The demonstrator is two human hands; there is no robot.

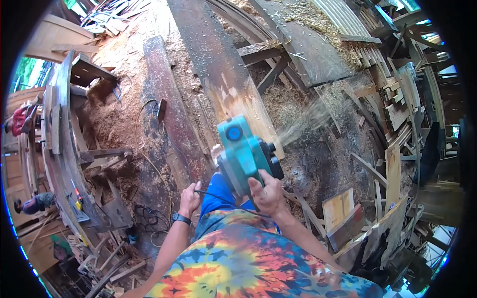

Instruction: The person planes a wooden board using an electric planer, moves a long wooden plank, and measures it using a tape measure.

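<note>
Presently the teal power planer sits over the near, pale-stripped end of the long board; contact beneath is hidden. Right hand: fingers wrapped round the near handle. Left hand: off the tool, apparently pinching the black cord left of it.

Handling (judged): planer body hard, rigid, probably heavy for one hand; likely to pull while running, as the chip spray suggests. Best hold is the near handle; the far portion with the blue disc may offer a second grip. Cord soft and flexible, liable to snag.

Edges and room: the board's right edge drops off beside the spray. On the left, a reddish plank lies roughly parallel, a narrow gap between. Far along the board, the surface runs unobstructed. Trestle timber juts out at far right. Loose shavings at left probably make footing slippery.
</note>
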